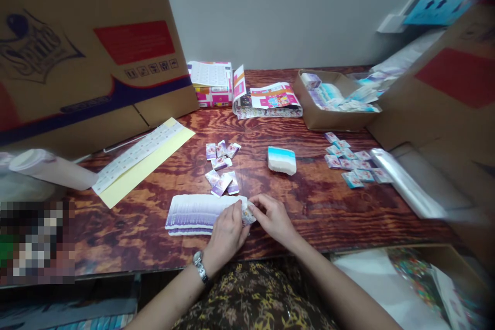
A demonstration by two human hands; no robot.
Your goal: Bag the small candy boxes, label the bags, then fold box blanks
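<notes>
A small printed card or packet [248,214] is pinched between my two hands near the table's front edge. My left hand [227,229], with a metal watch [200,266] at its wrist, is closed on its left side and partly hides it. From the right, my right hand [276,218] grips it with thumb and fingers. A long row of white-and-purple cards [201,214] lies fanned just left of the hands. Beyond it are several small purple-and-white packets [221,184]. A stack of blue-and-white cards [282,160] sits farther back.
Large cardboard boxes stand at left [88,62] and right [444,113]. Along the back are a pink box [212,97], folded printed sheets [270,102] and an open carton [336,119] of packets. Small blue packets [352,179] and a clear plastic roll [406,183] lie right; a label sheet [139,160] lies left.
</notes>
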